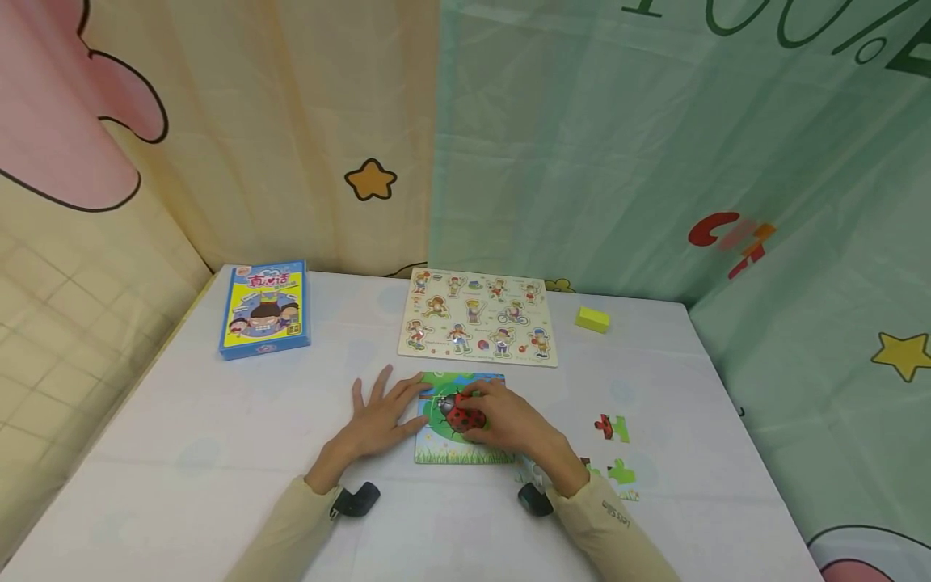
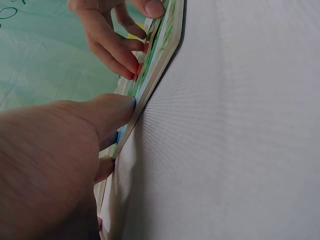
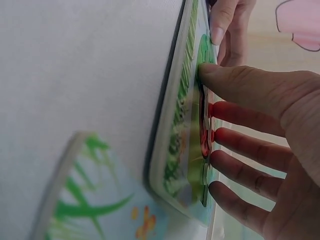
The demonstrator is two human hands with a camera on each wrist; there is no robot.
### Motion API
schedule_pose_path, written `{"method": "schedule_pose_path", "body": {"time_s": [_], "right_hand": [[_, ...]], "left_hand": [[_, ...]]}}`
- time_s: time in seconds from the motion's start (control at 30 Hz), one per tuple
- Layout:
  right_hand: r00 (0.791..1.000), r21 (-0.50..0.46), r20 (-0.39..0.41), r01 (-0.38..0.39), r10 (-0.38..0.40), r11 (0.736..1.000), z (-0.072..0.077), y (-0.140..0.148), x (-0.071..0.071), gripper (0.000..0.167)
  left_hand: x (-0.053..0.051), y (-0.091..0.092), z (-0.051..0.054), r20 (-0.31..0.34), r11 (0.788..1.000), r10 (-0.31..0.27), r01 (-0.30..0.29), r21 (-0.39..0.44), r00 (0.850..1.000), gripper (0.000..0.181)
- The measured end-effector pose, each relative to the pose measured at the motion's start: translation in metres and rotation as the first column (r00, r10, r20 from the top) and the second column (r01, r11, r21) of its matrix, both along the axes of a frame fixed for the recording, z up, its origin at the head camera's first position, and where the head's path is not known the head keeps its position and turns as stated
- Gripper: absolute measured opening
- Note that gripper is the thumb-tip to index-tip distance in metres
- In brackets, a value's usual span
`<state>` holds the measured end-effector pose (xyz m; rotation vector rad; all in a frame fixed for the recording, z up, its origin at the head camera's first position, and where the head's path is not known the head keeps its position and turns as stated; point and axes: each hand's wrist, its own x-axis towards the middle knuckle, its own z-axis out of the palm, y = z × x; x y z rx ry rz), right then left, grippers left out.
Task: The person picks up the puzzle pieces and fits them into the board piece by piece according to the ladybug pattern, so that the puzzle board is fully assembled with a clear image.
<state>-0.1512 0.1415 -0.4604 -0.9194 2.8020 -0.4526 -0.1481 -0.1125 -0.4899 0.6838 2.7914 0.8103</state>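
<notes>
A square ladybug jigsaw puzzle lies flat on the table in the head view. My left hand rests at its left edge, fingers spread, with the thumb touching the board. Over the right part of the ladybug, my right hand holds a puzzle piece between thumb and fingertips. In the right wrist view, that puzzle piece sits slightly raised above the board, with the thumb at one side and the fingers at the other. The palm hides much of it from above.
Loose jigsaw pieces lie right of the board, partly behind the right forearm. Behind the board is a wooden picture board with children figures. A blue game box stands back left, a yellow block back right.
</notes>
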Motion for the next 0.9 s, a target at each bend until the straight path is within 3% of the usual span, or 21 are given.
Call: {"method": "schedule_pose_path", "body": {"time_s": [0.33, 0.63, 0.9], "right_hand": [[0.999, -0.013, -0.004, -0.044, 0.044, 0.999, -0.001, 0.005, 0.002, 0.049], [1.0, -0.031, -0.03, -0.004, 0.003, 1.0, 0.003, 0.015, 0.006, 0.044], [0.999, -0.068, -0.04, 0.014, -0.017, 0.998, 0.014, 0.047, 0.015, 0.043]], "left_hand": [[0.0, 0.001, -0.001, -0.017, 1.0, -0.001, 0.001, 0.012, 1.0, 0.055], [0.002, -0.001, 0.003, -0.008, 1.0, 0.014, -0.014, 0.011, 1.0, 0.053], [0.001, 0.001, -0.002, -0.018, 1.0, 0.013, -0.013, 0.002, 1.0, 0.054]]}}
